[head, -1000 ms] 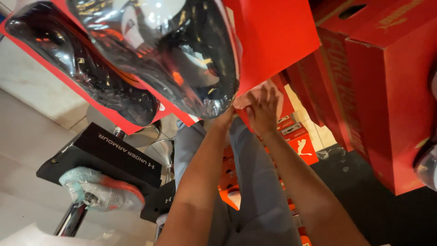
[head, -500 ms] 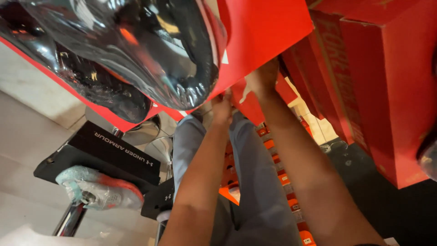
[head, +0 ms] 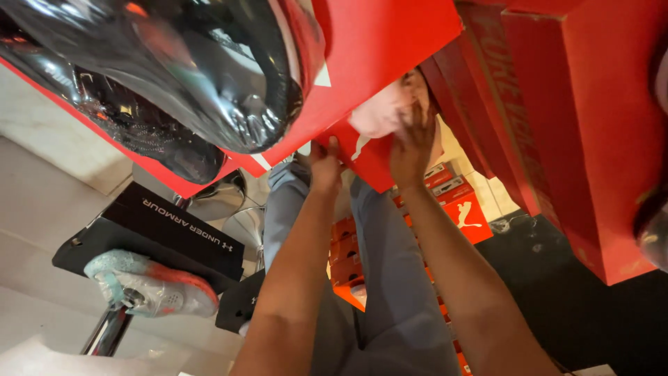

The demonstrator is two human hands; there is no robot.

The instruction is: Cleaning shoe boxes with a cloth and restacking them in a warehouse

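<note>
Both my arms reach forward over my grey trousers (head: 390,278). My left hand (head: 325,167) grips the lower corner of a small red shoebox (head: 365,154) with a white mark on it. My right hand (head: 412,143) presses against the box's other side, fingers spread and pointing up. Its fingertips touch a pale pink-white thing (head: 379,111) just above the box; I cannot tell what that is. A big red box panel (head: 376,49) hangs over both hands.
Shiny black shoes in clear plastic (head: 195,76) fill the top left. A teal and orange sneaker (head: 149,285) lies by a black shoebox (head: 181,233) on a chrome stand (head: 104,334). Large red boxes (head: 570,139) stand right; more red shoeboxes (head: 463,205) sit on the floor.
Both hands have risen and closed on the small red shoebox. The right hand now reaches the pale thing above it. The view has moved closer to the boxes.
</note>
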